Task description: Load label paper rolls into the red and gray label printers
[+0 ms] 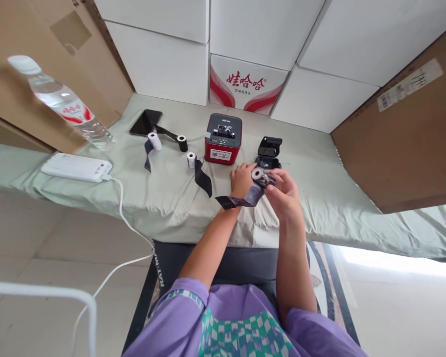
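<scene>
My right hand (285, 197) grips a small paper roll (258, 174) between thumb and fingers, above the table's front part. From this roll a dark, curled strip (241, 202) hangs toward the left, across my left wrist. My left hand (241, 179) lies low beside a small black device (269, 151) with its lid raised. The paper roll partly covers the left fingers; those visible are stretched out. I cannot tell whether they touch the device. Just behind my left hand stands a red and black label printer (223, 141).
Several rolls with dark strips, such as a white roll (191, 159), lie left of the printer. Farther left are a phone (145, 122), a white power bank (76, 167) with a cable and a water bottle (65, 101). White boxes (163, 59) and a cardboard box (409, 124) border the table.
</scene>
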`<state>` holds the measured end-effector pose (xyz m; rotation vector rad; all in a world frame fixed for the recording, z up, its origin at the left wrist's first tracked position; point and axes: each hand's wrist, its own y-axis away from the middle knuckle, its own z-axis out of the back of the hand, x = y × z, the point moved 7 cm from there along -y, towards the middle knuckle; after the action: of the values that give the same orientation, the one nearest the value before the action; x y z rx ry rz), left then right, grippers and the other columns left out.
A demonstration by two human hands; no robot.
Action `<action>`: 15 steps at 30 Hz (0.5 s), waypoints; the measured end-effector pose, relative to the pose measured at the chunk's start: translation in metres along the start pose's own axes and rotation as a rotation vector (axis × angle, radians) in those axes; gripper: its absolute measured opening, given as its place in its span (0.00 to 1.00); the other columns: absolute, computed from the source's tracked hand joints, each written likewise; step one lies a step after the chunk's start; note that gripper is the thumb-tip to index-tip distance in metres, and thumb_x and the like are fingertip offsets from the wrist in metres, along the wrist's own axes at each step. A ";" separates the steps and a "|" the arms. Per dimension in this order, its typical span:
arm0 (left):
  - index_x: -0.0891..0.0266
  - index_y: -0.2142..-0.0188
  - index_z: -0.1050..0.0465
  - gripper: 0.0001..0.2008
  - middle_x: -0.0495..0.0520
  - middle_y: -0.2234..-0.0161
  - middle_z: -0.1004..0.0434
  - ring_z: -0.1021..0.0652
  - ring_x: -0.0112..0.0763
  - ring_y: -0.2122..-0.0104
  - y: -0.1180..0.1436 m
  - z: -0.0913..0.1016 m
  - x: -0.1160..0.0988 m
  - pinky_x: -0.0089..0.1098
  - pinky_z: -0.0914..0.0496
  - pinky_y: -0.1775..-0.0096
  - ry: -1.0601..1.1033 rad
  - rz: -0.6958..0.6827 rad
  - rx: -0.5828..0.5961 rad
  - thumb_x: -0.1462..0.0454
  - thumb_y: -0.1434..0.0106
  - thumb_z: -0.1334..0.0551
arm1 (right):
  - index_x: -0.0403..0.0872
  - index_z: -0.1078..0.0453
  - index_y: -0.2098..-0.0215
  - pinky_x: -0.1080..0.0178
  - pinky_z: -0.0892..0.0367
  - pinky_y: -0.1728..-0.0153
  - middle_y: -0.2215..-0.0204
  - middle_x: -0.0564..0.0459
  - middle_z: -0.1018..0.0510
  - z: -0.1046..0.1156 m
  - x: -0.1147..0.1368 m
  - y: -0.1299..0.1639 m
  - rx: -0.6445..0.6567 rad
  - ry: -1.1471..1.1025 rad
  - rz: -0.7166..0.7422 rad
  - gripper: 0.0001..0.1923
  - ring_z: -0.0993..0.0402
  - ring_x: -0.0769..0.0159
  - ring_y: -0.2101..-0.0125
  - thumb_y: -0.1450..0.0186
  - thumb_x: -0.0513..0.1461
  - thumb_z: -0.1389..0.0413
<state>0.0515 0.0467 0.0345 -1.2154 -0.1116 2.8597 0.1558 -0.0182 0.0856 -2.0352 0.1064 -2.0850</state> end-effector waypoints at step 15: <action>0.52 0.38 0.24 0.24 0.53 0.43 0.19 0.25 0.40 0.40 -0.004 -0.001 0.006 0.41 0.37 0.38 0.031 -0.026 -0.047 0.66 0.30 0.44 | 0.48 0.28 0.51 0.47 0.28 0.48 0.49 0.41 0.17 0.083 -0.026 -0.093 -0.129 0.836 0.067 0.17 0.21 0.52 0.52 0.38 0.41 0.47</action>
<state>0.0475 0.0511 0.0299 -1.2568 -0.1938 2.8305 0.2281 0.0867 0.0822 -1.0545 0.4396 -2.7808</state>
